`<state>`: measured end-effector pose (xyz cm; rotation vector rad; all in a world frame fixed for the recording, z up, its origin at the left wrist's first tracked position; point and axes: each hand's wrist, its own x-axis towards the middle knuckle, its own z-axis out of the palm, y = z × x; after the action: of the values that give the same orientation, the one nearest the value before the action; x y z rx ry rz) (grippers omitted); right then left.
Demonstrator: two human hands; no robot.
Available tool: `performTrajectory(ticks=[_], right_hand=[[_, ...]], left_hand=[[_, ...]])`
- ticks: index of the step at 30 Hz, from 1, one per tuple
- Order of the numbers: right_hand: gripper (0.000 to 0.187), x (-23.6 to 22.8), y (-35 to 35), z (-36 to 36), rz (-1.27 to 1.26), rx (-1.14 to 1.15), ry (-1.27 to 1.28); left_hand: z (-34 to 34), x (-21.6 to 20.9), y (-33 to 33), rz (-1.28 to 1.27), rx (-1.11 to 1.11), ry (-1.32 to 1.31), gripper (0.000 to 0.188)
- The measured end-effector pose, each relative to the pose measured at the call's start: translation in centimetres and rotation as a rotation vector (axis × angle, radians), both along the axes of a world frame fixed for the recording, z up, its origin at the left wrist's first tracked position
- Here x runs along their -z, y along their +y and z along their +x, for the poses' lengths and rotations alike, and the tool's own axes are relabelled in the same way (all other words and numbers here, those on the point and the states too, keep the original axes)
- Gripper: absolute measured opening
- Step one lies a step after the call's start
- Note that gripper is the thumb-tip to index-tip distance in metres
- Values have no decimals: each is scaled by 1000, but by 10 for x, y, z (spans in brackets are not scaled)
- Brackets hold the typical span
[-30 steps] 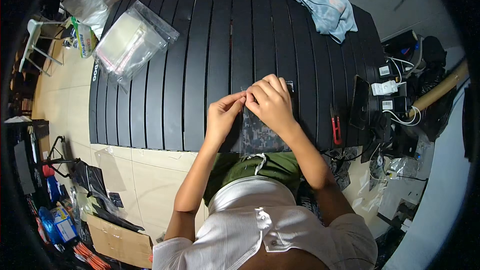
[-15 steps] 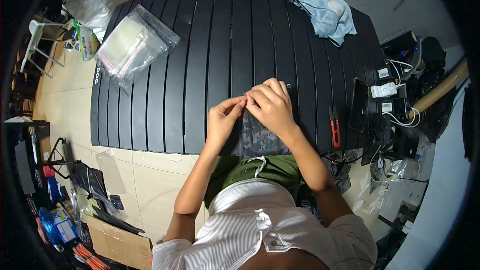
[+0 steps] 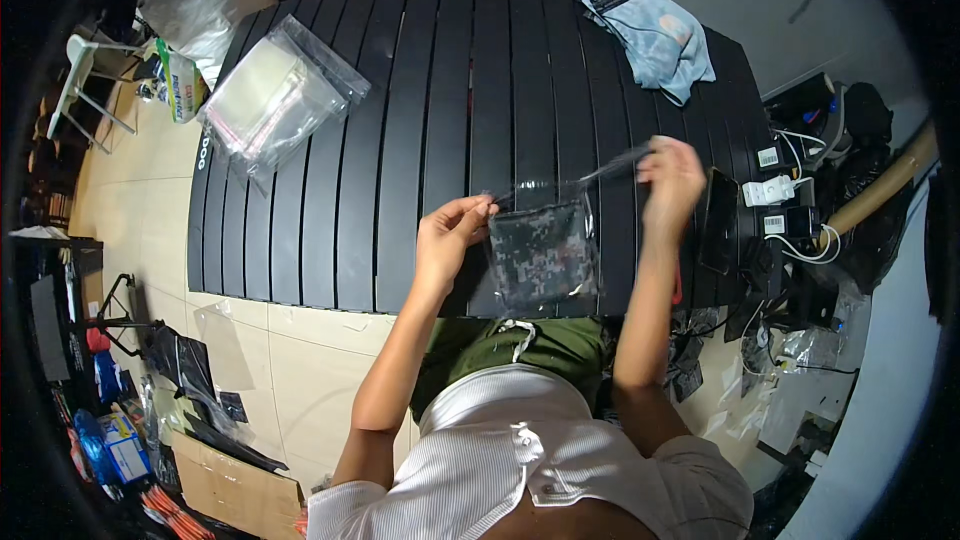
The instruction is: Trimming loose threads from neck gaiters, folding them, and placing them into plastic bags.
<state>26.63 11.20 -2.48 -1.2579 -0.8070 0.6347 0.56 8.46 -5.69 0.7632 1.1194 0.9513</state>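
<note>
A clear plastic bag (image 3: 545, 292) with folded camouflage cloth (image 3: 540, 250) inside lies at the table's near edge. My left hand (image 3: 452, 232) pinches the bag's upper left corner between thumb and fingertips. Raised to the right of the bag, my right hand (image 3: 672, 180) grips the end of a thin see-through strip (image 3: 618, 163). This strip slants down from my fingers to the bag's top edge; whether it is still joined there I cannot tell. Red thread snips (image 3: 678, 285) are mostly hidden behind my right forearm.
The black slatted table (image 3: 330, 230) carries a stack of clear bags (image 3: 265, 100) at far left and a light blue cloth (image 3: 660, 45) at far right. A dark phone (image 3: 719, 225) lies near the right edge, beside white plugs and cables (image 3: 770, 190).
My right hand has moved away from my left, to the right and slightly up, drawing the thin strip out. The bag's top now shows; my left hand keeps its pinch.
</note>
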Motion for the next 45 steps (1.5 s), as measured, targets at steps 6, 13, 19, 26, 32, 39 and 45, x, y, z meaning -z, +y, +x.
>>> performTrajectory(ticks=[6,13,19,26,32,39,45], right_hand=[[8,-23,-38,89,505,442,-15],[13,-11,-113,-126,542,-934,-244],[54,30,-120,-230,-430,-1937,-623],[47,67,-128,-226,-29,-1957,-561],[34,42,-119,-192,-1,-1930,-329],[8,-19,-52,-59,-308,-538,-435],[30,10,-6,-20,-567,-601,-392]], left_hand=[[2,-3,2,-21,17,-1,25],[-30,-12,37,-99,428,17,43],[-40,-14,72,-51,771,21,51],[-45,-4,63,25,684,10,42],[-32,-4,52,64,545,33,41],[-24,-6,34,153,379,184,39],[-5,0,24,219,223,111,39]])
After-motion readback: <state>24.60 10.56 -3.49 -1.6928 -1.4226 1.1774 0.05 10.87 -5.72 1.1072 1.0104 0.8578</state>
